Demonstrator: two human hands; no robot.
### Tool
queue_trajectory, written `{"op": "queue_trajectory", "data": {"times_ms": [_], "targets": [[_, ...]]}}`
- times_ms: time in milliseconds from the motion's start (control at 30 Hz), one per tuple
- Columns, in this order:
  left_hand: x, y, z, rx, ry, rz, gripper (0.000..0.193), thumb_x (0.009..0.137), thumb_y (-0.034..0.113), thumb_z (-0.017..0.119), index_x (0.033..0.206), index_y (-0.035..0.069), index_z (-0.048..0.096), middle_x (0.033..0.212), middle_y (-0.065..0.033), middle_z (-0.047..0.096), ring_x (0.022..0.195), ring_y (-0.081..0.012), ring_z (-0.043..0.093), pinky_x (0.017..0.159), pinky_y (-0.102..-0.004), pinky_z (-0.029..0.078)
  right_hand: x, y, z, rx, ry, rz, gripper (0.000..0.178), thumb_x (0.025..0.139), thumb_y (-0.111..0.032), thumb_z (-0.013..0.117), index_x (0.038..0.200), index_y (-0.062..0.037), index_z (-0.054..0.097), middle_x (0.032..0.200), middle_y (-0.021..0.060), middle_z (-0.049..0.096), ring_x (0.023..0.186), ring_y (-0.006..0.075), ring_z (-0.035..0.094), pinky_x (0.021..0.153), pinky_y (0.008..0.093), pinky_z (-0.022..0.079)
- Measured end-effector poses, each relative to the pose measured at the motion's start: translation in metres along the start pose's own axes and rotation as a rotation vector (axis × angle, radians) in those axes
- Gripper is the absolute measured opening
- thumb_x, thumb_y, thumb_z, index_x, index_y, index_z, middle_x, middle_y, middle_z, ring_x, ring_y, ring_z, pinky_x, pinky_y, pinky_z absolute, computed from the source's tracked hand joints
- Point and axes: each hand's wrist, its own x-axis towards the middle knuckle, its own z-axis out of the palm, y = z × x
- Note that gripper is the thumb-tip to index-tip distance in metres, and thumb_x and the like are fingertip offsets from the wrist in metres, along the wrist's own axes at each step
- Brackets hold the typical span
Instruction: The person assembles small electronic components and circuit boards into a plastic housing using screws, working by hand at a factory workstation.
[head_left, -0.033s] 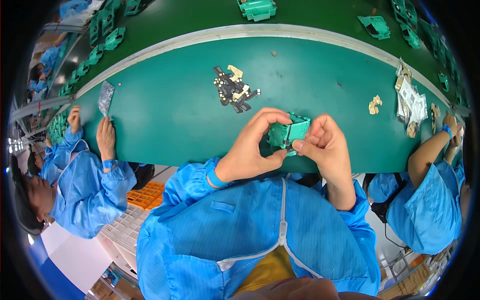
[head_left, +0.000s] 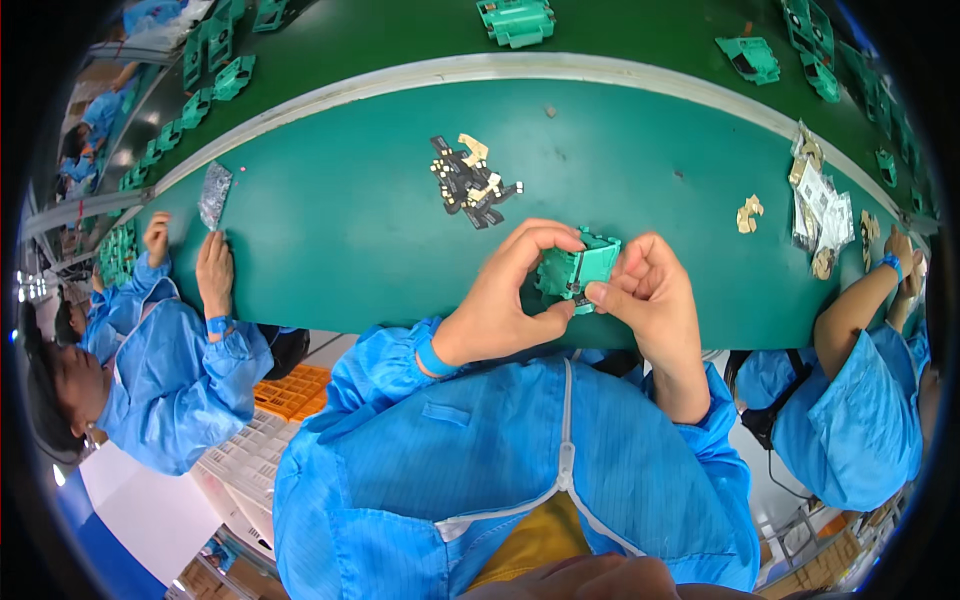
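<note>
Above the near edge of the green table I hold a green plastic housing [head_left: 598, 263] between both hands. My left hand [head_left: 503, 295] is closed round its left side, fingers over the top and thumb at the bottom. On the right, my right hand [head_left: 657, 298] pinches the housing's lower right edge, the thumb pressed beside a small dark strip [head_left: 581, 299] on it. The right fingers are curled, and what lies under their tips is hidden. Farther off lies a loose pile of black strips with pale pads [head_left: 462, 185], some cream pieces [head_left: 474, 150] among them.
Cream pieces [head_left: 748, 214] and clear bags of parts [head_left: 822, 205] lie to the right, a silvery bag [head_left: 214, 195] to the left. Past a pale rail [head_left: 500, 67], more green housings [head_left: 516, 22] rest on a dark green surface. Co-workers sit on both sides, a hand [head_left: 213, 272] at left.
</note>
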Motion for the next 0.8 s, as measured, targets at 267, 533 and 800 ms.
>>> {"op": "queue_trajectory", "data": {"times_ms": [267,533,800], "targets": [[-0.005,-0.003,0.009,-0.127,0.063,0.030,0.058,0.073,-0.014,0.061,0.125,0.005,0.047,0.130,-0.0116,0.042,0.133,-0.0266,0.042,0.113,-0.0469,0.036,-0.007,-0.009,0.016,-0.146,0.061,-0.052,0.038,0.082,0.010,0.072,0.099,-0.0073,0.042,0.084,0.0000,0.057,0.077,0.0046,0.057,0.066,0.0201,0.045],[-0.012,0.005,0.012,-0.172,0.043,0.023,0.055,0.077,-0.013,0.062,0.127,0.004,0.045,0.132,-0.0129,0.040,0.133,-0.0248,0.041,0.113,-0.0452,0.037,-0.015,-0.006,0.011,-0.128,-0.014,-0.070,0.041,0.080,0.012,0.073,0.099,-0.0080,0.042,0.088,0.0006,0.057,0.077,0.0043,0.056,0.067,0.0205,0.046],[-0.018,0.015,0.011,-0.197,0.051,0.079,0.052,0.082,-0.006,0.062,0.130,0.002,0.045,0.135,-0.0134,0.040,0.135,-0.0246,0.040,0.114,-0.0454,0.035,-0.016,-0.011,0.023,-0.139,0.021,-0.153,0.043,0.080,0.014,0.070,0.103,-0.0066,0.040,0.094,0.0045,0.058,0.081,0.0074,0.059,0.071,0.0212,0.048]]}}
